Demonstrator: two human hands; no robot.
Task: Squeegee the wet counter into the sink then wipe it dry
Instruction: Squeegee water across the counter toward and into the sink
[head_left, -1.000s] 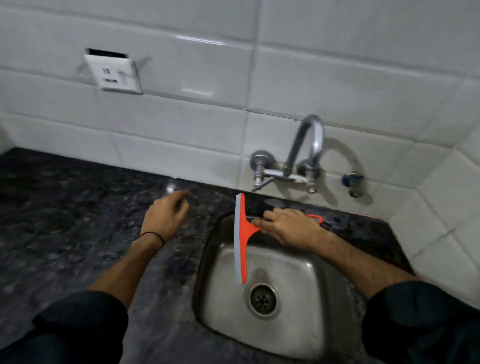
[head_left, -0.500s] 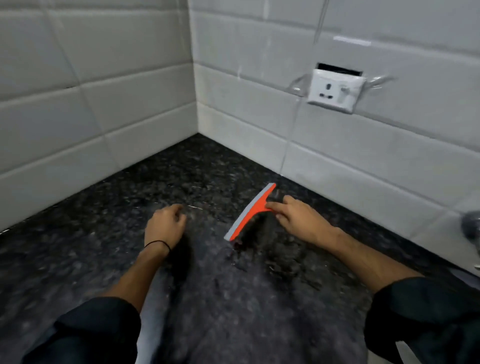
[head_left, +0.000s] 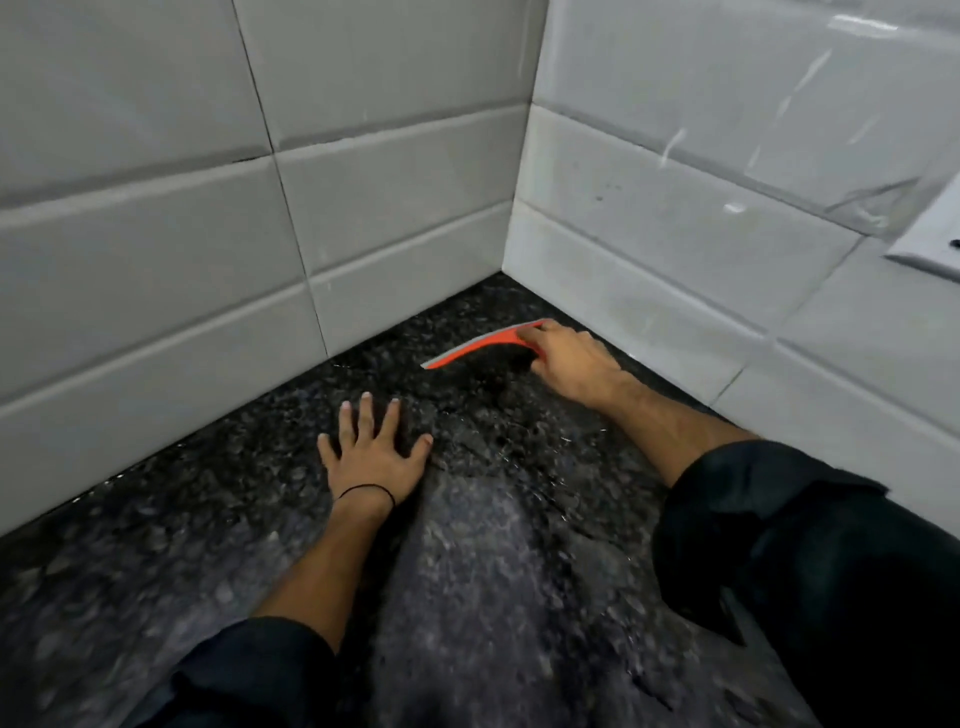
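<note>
The right hand (head_left: 569, 358) grips the orange squeegee (head_left: 483, 345) by its handle, fingers curled over it so that the handle itself is hidden; only the long blade bar shows, orange with a grey rubber strip along its far edge. The squeegee sits in the far corner of the black speckled granite worktop (head_left: 156, 561), close to where the two white tiled walls (head_left: 156, 234) meet, its blade running roughly parallel to the left-hand wall and its right end just beside the foot of the right-hand wall. Whether the rubber edge touches the stone or is held just above it cannot be told. The left hand (head_left: 371, 452) lies flat on the worktop nearer the person, palm down, all five fingers spread apart, holding nothing; a thin black band (head_left: 366, 491) circles its wrist. The two hands are apart, the left one nearer and to the left of the squeegee. Both forearms are bare below dark rolled sleeves (head_left: 810, 571). The stone between the arms shines with wet streaks and small droplets. At the right edge of the view, a white wall socket (head_left: 930, 244) is partly cut off.
</note>
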